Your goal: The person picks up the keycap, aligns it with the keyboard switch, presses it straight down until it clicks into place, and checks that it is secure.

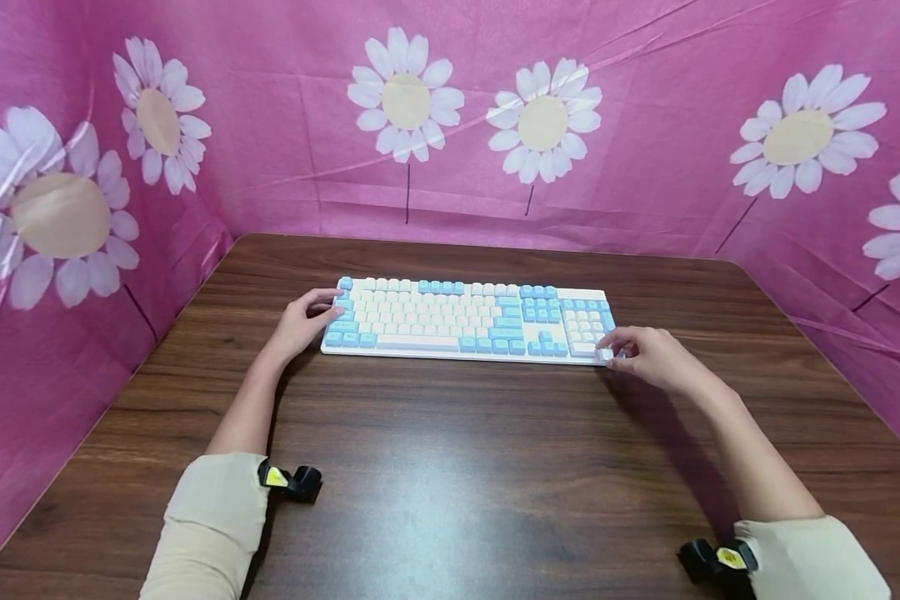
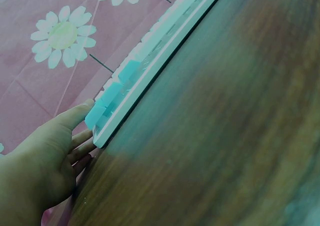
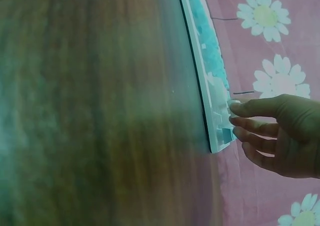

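A full-size keyboard (image 1: 427, 342) with white and light blue keys lies flat on the table. At its left end my left hand (image 1: 302, 323) holds the edge. The left wrist view shows that thumb (image 2: 80, 113) on the blue keys (image 2: 107, 95) and the other fingers against the end of the case. Over the lower right corner, by the number pad (image 1: 587, 322), is my right hand (image 1: 656, 357). Its thumb and index finger pinch a small white keycap (image 3: 233, 103), and its other fingers are bent beside the keyboard's end.
The dark wood table (image 1: 420, 467) extends in front of and around the keyboard. Pink cloth (image 1: 285, 108) printed with white daisies hangs behind and at both sides. A black wrist camera (image 1: 300, 483) sits on the left sleeve, another (image 1: 701, 562) on the right.
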{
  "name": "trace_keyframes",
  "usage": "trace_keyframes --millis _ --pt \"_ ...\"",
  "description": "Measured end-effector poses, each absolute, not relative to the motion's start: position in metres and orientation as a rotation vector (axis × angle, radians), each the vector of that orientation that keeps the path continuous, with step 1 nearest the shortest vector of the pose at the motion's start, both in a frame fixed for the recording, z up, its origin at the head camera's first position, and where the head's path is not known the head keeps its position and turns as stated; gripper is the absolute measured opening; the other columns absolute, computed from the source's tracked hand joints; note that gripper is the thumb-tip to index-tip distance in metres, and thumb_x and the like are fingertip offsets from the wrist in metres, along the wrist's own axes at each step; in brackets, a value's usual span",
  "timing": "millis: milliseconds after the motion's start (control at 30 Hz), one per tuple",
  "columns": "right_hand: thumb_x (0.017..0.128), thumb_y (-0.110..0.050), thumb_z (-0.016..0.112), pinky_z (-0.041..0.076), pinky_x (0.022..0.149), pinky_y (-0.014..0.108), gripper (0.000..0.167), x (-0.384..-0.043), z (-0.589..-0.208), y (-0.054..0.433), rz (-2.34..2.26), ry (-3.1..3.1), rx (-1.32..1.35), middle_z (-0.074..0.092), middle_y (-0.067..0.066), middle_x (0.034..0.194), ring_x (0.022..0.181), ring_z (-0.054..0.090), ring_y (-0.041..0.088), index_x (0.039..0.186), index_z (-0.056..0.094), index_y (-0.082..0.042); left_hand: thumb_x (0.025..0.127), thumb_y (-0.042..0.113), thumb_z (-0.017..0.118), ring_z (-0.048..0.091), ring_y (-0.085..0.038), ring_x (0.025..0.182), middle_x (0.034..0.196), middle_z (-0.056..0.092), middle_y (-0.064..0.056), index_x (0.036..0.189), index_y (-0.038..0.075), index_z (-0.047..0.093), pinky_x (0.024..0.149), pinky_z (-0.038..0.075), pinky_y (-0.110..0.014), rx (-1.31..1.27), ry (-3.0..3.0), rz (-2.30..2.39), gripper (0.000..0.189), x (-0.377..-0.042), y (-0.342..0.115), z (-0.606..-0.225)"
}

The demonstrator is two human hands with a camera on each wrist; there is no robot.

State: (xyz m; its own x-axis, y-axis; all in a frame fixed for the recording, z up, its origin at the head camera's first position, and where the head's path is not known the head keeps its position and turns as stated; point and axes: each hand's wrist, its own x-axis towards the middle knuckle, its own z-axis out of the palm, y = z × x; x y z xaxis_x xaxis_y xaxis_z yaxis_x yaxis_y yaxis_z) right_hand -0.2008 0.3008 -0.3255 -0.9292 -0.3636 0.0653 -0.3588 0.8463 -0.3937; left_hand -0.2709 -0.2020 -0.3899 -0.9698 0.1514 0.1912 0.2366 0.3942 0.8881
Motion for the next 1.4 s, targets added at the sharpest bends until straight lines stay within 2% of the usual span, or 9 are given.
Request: trace_keyframes --millis 200,400,1133,1400 --pt "0.082 -0.008 0.068 0.045 0.066 0.039 0.018 -0.204 -0.326 0.304 -0.637 3.009 -0.556 0.062 0.003 0.083 0.076 0.060 0.020 0.099 0.067 -0.007 0.092 0.020 0.058 0.047 -0.033 0.112 0.123 0.052 -0.022 0.127 0.001 0.051 0.092 0.038 -0.045 -0.359 -2.548 -1.652 0.040 -0.270 -0.201 -0.389" --pt "0.081 -0.007 0.067 0.045 0.065 0.038 0.018 -0.208 -0.327 0.305 -0.633 3.016 -0.552 0.062 0.002 0.082 0.074 0.060 0.019 0.099 0.067 -0.007 0.092 0.018 0.058 0.047 -0.033 0.111 0.122 0.052 -0.021 0.126 0.000 0.051 0.091 0.038 -0.045 -0.366 -2.540 -1.648 0.039 -0.271 -0.201 -0.389" --pt "0.076 -0.005 0.073 0.039 0.057 0.032 0.018 -0.213 -0.333 0.305 -0.636 3.097 -0.639 0.057 -0.001 0.073 0.065 0.049 0.014 0.093 0.070 -0.005 0.092 0.019 0.058 0.047 -0.033 0.111 0.122 0.053 -0.022 0.126 0.001 0.052 0.091 0.037 -0.045 -0.356 -2.558 -1.623 0.039 -0.271 -0.202 -0.390" --pt "0.074 -0.007 0.075 0.036 0.055 0.030 0.019 -0.213 -0.337 0.304 -0.640 3.132 -0.609 0.056 0.006 0.081 0.065 0.045 0.014 0.092 0.072 -0.003 0.092 0.019 0.058 0.047 -0.033 0.111 0.122 0.053 -0.021 0.126 0.001 0.052 0.092 0.037 -0.045 -0.352 -2.560 -1.614 0.039 -0.272 -0.201 -0.390"
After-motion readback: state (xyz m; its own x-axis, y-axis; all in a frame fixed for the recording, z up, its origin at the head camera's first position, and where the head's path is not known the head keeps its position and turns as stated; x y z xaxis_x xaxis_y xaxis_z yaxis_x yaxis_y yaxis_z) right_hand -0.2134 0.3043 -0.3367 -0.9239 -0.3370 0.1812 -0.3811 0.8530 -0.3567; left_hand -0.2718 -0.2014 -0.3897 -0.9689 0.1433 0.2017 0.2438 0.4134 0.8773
